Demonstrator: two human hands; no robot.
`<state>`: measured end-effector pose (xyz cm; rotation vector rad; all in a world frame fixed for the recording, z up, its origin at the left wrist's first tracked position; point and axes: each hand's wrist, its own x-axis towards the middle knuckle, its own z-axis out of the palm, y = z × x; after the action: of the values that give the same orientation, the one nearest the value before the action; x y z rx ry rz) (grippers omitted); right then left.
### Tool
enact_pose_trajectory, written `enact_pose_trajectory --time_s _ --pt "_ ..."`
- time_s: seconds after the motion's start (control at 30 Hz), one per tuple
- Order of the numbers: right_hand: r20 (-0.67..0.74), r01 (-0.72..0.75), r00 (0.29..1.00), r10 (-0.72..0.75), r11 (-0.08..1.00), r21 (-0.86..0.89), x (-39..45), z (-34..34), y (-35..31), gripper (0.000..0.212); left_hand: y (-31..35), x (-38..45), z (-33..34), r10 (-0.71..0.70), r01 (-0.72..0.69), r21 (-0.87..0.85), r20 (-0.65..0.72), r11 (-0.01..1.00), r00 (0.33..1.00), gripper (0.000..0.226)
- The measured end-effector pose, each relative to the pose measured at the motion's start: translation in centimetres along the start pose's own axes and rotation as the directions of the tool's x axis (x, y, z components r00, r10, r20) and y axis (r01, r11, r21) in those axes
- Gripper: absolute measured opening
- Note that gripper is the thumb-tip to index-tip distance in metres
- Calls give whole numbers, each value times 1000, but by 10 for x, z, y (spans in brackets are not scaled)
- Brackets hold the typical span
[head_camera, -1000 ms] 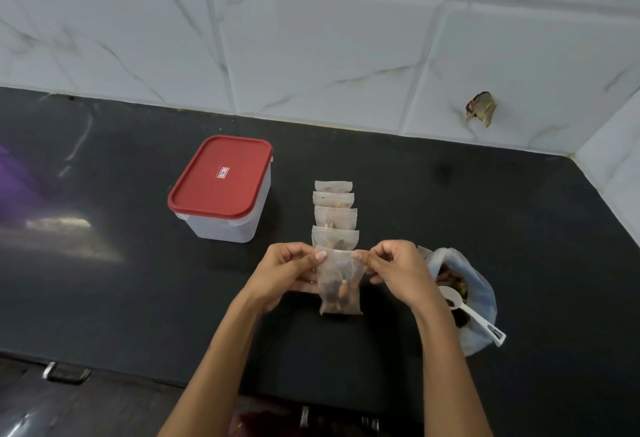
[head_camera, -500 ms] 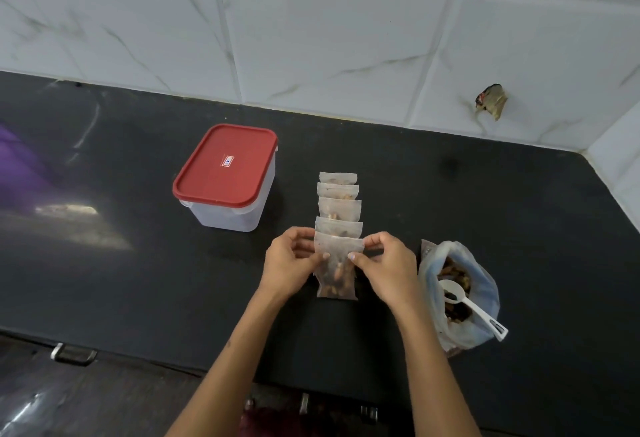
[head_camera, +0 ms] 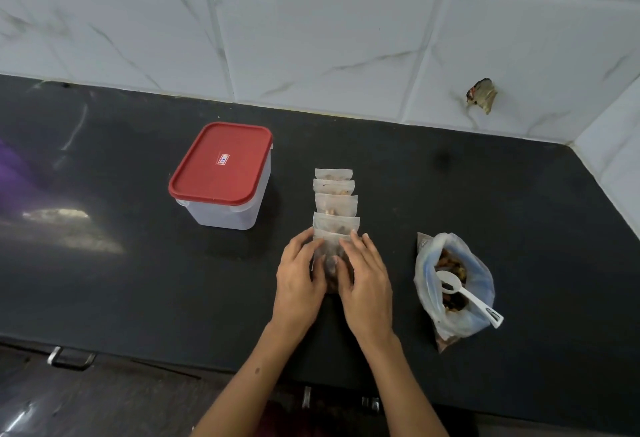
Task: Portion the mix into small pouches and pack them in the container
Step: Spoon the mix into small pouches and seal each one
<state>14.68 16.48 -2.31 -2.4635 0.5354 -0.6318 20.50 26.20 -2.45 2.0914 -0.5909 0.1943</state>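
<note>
A glossy black stone table (head_camera: pixel 131 280) meets a wall of large white marble-veined tiles (head_camera: pixel 311 28), turning a corner at right. One tile has a broken hole (head_camera: pixel 482 95). Soft light glares on the left. A metal drawer handle (head_camera: pixel 71 359) sits below.

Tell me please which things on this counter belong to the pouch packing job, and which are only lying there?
Belong to the job:
- newest pouch, pressed flat under left hand and right hand
- four filled pouches in a row behind it
- container, red lid on
- bag of mix
- white scoop in the bag

Only lying about:
- drawer handle
- debris on wall tile
</note>
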Motion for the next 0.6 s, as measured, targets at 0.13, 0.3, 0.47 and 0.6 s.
enact_pose_trajectory --time_s 0.13,0.3,0.47,0.6 --pt "-24 -21 999 20 1000 -8 -2 5 -1 32 -5 0 -1 23 -24 13 41 1000 999 25" --pt "43 -106 994 105 994 26 0 -4 -11 32 -1 6 -7 -7 3 41 93 999 996 28" --pt "-35 -210 975 218 965 156 8 -30 -29 33 20 10 -14 91 -88 -41 62 995 994 31" --pt "-170 -223 946 276 935 276 12 -56 -41 30 40 15 -20 131 -110 -194 100 975 986 32"
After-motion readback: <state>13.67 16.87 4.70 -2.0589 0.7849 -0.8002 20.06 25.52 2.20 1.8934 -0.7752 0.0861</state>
